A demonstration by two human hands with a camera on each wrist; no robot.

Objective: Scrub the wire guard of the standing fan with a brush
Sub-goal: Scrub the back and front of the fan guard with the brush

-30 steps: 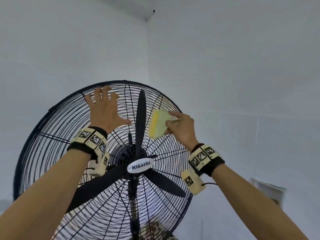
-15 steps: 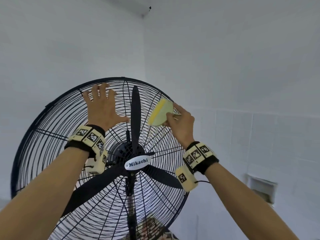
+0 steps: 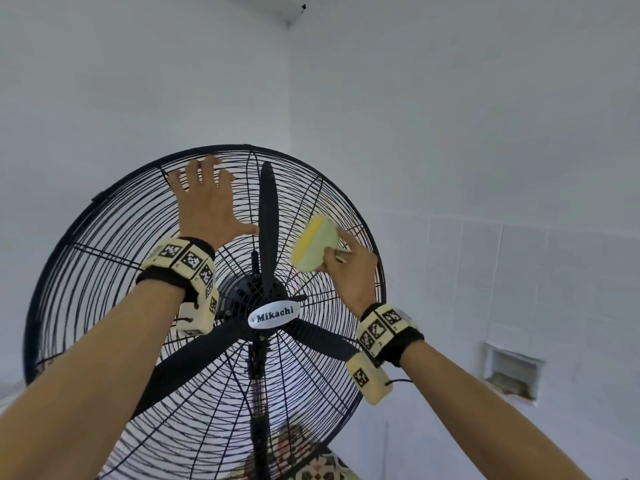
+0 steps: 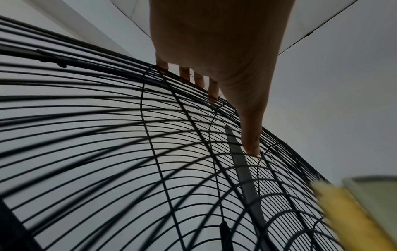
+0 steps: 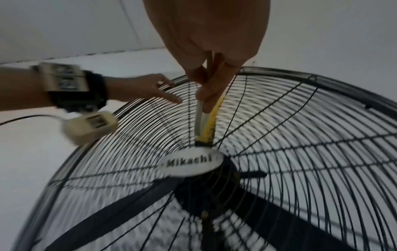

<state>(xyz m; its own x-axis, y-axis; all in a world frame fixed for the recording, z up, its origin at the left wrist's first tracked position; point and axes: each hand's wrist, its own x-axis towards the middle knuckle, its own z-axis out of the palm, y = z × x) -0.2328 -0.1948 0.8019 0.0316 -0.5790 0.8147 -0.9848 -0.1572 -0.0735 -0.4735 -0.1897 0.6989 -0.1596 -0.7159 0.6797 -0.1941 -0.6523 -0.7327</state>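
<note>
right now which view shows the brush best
The head view: the whole brush shows, pale green back and yellow bristles, held by the right hand against the wire guard. The right wrist view gives it edge-on, partly behind fingers. The left wrist view catches only a blurred corner.

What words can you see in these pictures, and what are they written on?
"Mikachi": on the white oval badge at the middle of the fan's wire guard; it shows in the right wrist view too, a bit blurred.

The wrist bands on both arms carry black-and-white square code patterns, not letters or numbers.

The brush in the right hand shows no writing.

No other text is readable.
</note>
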